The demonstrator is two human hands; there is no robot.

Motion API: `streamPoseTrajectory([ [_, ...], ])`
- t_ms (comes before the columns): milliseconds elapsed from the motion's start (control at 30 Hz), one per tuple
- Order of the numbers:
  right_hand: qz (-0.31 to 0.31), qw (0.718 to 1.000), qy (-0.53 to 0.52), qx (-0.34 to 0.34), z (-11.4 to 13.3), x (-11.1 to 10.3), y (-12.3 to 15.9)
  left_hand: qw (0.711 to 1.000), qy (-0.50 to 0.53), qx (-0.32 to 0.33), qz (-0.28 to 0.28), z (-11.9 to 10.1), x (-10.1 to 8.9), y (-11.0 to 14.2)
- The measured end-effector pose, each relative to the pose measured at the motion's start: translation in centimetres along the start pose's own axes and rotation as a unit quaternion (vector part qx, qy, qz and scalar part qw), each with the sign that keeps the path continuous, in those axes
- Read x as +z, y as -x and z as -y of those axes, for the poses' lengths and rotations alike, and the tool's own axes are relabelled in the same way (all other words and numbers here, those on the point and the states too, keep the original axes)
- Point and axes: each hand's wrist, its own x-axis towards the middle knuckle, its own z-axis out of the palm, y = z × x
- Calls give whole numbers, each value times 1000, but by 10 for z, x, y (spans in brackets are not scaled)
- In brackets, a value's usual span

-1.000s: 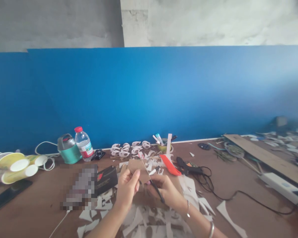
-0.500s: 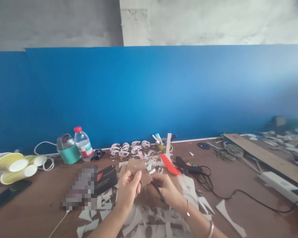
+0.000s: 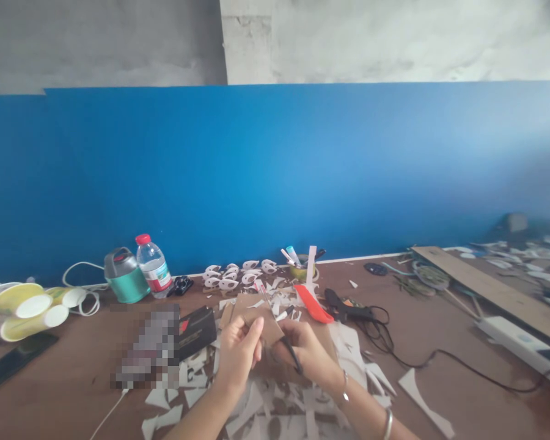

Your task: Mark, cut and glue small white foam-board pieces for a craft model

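Over the brown table (image 3: 421,321), left hand (image 3: 239,347) still pinches cardboard (image 3: 266,322), right hand (image 3: 310,351) still grips scissors (image 3: 293,354).

Cardboard (image 3: 268,327) is held between the left hand (image 3: 238,345) and the right hand (image 3: 314,351), above scraps (image 3: 250,405) strewn on the near middle of the table (image 3: 421,330). Cups (image 3: 21,300) are piled at the left; to their right, a bottle (image 3: 154,269) is set before the partition (image 3: 275,177). Right of the hands, a glue gun (image 3: 352,310) is laid.

the hands (image 3: 239,348) partly hide the cardboard (image 3: 268,325) and black scissors (image 3: 294,356); the left edge crops paper cups (image 3: 16,299).
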Motion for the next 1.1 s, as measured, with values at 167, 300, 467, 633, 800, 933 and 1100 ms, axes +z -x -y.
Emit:
streamPoseTrajectory([
  [167, -25, 999, 20, -13, -5, 2, -1, 1000, 16, -12, -12, 1, 1, 0],
  [300, -21, 999, 28, -15, -1, 2, 0, 1000, 11, -19, -4, 2, 2, 1],
  [467, -14, 999, 32, -29, 7, 3, 1, 999, 4, -33, -1, 0, 3, 4],
  [633, -43, 998, 41, -37, 5, 8, 2, 999, 18, -46, -13, 0, 5, 6],
  [800, -68, 997, 35, -5, -2, 9, 0, 999, 26, -47, 7, 3, 5, 5],
  [933, -120, 992, 0, 30, 1, 3, -2, 998, 45, -31, -31, 2, 2, -1],
  [1100, -103, 994, -34, 12, 11, 0, 1, 997, 39, -15, -58, 2, 0, -3],
])
